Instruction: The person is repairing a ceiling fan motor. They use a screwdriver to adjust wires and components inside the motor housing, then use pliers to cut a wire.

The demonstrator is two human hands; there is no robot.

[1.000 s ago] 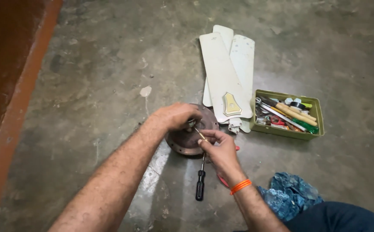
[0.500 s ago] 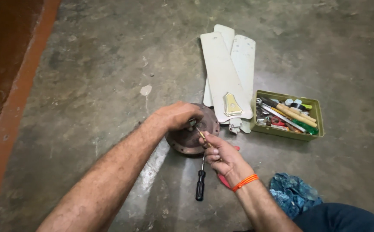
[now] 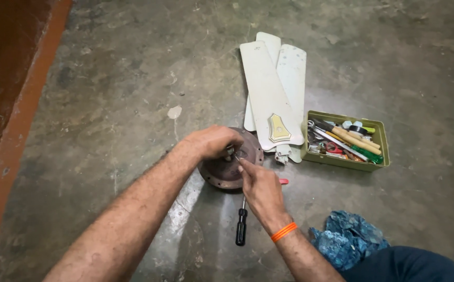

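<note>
1. The left hand stays closed over the round motor housing on the concrete floor — steadying it.
2. The right hand pinches a thin tool at the hub; short, square turns appear advisable.
3. The black-handled screwdriver lies nearby.
</note>
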